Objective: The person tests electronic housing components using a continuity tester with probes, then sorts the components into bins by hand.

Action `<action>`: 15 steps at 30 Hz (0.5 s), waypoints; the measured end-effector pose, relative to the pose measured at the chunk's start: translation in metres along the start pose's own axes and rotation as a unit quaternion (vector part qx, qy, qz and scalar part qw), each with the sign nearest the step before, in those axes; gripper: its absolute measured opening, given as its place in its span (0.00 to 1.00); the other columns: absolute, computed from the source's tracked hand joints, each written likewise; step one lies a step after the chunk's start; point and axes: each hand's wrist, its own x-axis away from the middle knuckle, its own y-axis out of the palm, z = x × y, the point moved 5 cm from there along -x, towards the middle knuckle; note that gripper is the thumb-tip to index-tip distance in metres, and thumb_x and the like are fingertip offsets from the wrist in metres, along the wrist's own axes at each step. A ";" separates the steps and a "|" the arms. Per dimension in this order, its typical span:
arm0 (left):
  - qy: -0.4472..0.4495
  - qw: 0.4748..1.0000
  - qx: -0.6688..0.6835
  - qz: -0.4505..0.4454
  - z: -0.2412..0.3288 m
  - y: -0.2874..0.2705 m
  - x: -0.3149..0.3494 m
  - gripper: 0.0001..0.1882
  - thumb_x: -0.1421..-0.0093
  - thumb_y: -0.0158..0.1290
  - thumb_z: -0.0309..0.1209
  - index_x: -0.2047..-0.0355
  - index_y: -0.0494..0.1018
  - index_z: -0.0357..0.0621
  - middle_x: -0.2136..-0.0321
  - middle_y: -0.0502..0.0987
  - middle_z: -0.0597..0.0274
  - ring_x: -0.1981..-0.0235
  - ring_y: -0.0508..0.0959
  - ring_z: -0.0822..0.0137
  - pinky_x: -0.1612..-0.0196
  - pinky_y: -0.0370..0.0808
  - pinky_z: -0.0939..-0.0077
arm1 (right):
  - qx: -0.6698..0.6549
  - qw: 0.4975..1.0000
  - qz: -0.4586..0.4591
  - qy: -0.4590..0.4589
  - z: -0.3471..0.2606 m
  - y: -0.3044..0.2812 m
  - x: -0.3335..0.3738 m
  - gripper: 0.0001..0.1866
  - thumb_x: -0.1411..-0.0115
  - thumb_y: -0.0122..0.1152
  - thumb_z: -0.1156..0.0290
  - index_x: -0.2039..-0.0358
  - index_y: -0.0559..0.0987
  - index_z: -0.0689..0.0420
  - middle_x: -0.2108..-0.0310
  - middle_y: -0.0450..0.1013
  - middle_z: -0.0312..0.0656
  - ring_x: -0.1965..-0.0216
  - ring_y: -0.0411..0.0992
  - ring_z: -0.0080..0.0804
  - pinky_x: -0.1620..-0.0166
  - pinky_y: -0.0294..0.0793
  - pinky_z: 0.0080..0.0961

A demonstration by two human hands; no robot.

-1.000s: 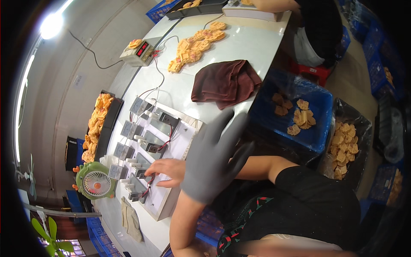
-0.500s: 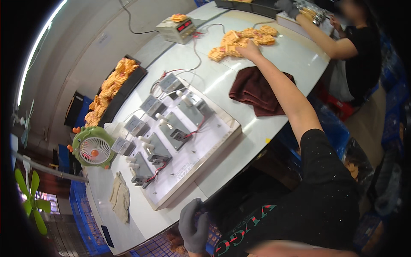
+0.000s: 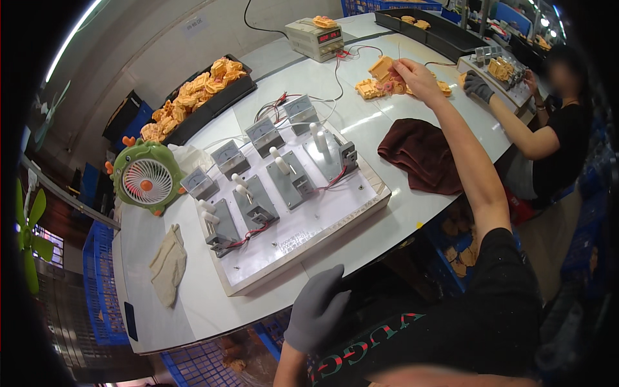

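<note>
My bare right hand [image 3: 418,79] reaches to the far side of the table and pinches an orange plastic part [image 3: 380,67], lifted just above a small pile of similar orange parts [image 3: 369,89]. In a grey glove, my left hand [image 3: 317,309] hovers at the table's front edge, thumb apart from the fingers, holding nothing. Between my hands and the wall lies a white test board [image 3: 303,248] carrying several grey clamp fixtures [image 3: 288,179] with white levers. Several small analogue meters [image 3: 264,137] stand along its far edge.
A black tray [image 3: 250,82] heaped with orange parts sits far left, a green fan [image 3: 147,184] nearer. A power supply [image 3: 314,44] stands at the back, a dark brown cloth [image 3: 419,158] right of the board, a beige cloth [image 3: 169,267] left. A co-worker [image 3: 548,138] works at right.
My right hand has picked up an orange part from the pile. My left hand has come up, its fingers straighter. The view has shifted, so more of the far right shows.
</note>
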 end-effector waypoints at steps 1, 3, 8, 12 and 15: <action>-0.014 0.999 0.036 -0.017 0.001 0.005 -0.007 0.29 0.39 0.62 0.27 0.38 0.69 0.37 0.45 0.75 0.45 0.45 0.78 0.53 0.43 0.75 0.63 | -0.038 0.999 -0.015 -0.025 -0.027 -0.003 0.011 0.20 0.25 0.50 0.57 0.51 0.81 0.62 0.59 0.82 0.38 0.59 0.78 0.21 0.52 0.77 0.20; -0.008 0.994 0.105 -0.025 0.009 0.013 -0.022 0.34 0.38 0.62 0.27 0.33 0.62 0.38 0.39 0.70 0.46 0.41 0.75 0.54 0.40 0.74 0.62 | -0.088 0.991 -0.062 -0.075 -0.083 -0.004 0.036 0.20 0.24 0.50 0.57 0.51 0.81 0.61 0.59 0.81 0.37 0.58 0.78 0.20 0.51 0.78 0.19; 0.044 0.949 0.284 0.126 0.036 0.005 -0.055 0.49 0.38 0.60 0.23 0.24 0.42 0.43 0.31 0.58 0.48 0.33 0.66 0.51 0.36 0.71 0.58 | -0.239 0.941 -0.222 -0.090 -0.191 0.033 0.119 0.19 0.24 0.50 0.57 0.53 0.81 0.60 0.59 0.80 0.37 0.57 0.78 0.20 0.50 0.78 0.21; 0.049 0.917 0.340 0.204 0.037 -0.018 -0.041 0.30 0.36 0.57 0.24 0.36 0.61 0.35 0.44 0.72 0.52 0.45 0.76 0.62 0.44 0.76 0.65 | -0.318 0.852 -0.410 -0.070 -0.236 0.097 0.194 0.17 0.24 0.50 0.63 0.59 0.80 0.63 0.60 0.76 0.37 0.57 0.75 0.23 0.50 0.76 0.22; -0.104 0.908 0.349 0.205 0.009 -0.033 -0.011 0.24 0.36 0.55 0.29 0.41 0.66 0.37 0.51 0.76 0.56 0.51 0.78 0.63 0.50 0.78 0.63 | -0.261 0.860 -0.395 -0.192 -0.254 0.126 0.232 0.11 0.26 0.53 0.70 0.58 0.81 0.63 0.59 0.77 0.40 0.54 0.76 0.29 0.50 0.73 0.26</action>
